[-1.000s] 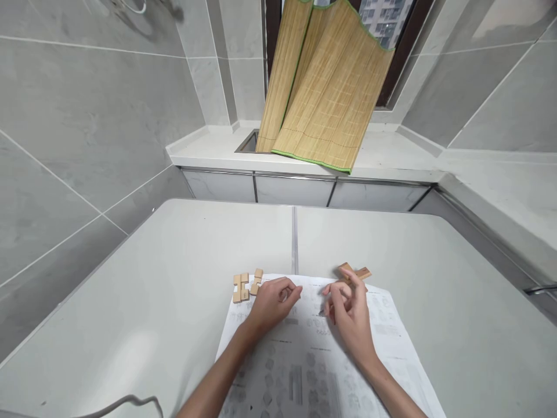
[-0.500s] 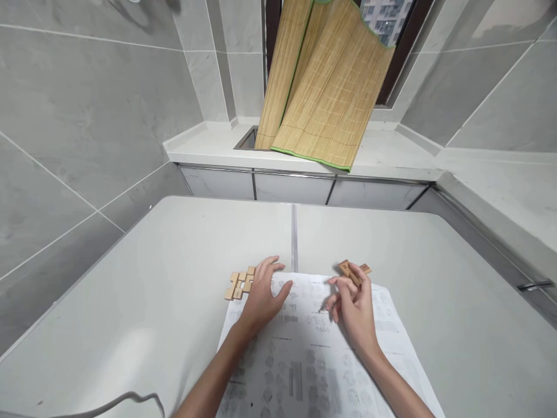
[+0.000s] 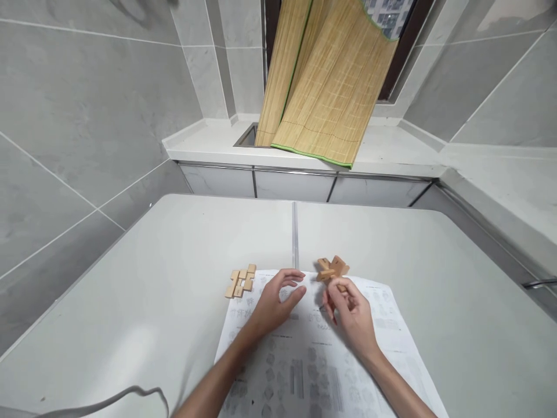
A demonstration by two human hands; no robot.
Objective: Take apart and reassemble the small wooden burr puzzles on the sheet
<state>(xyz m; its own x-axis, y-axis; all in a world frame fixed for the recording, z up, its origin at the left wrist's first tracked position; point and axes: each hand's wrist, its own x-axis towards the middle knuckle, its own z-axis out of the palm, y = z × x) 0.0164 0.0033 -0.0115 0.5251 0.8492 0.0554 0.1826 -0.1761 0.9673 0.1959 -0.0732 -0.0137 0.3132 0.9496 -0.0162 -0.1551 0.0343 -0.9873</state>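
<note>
My right hand (image 3: 351,313) pinches a partly joined wooden burr puzzle (image 3: 335,267), whose brown bars stick out in different directions above my fingertips. My left hand (image 3: 281,302) hovers over the printed sheet (image 3: 300,360), fingers apart and curved, with nothing in them. To its left, light wooden notched pieces (image 3: 241,281) lie side by side at the sheet's upper left corner. My right fingers hide the lower end of the puzzle.
The sheet lies on a white folding table (image 3: 152,278) with a seam down its middle. A grey cable (image 3: 126,392) curves at the lower left. Beyond the table, a bamboo mat (image 3: 331,93) hangs over a counter (image 3: 204,142) by the window.
The burr puzzle has shifted left and turned in my right hand, showing more of its bars. My left hand has moved right, away from the light wooden pieces and towards the puzzle.
</note>
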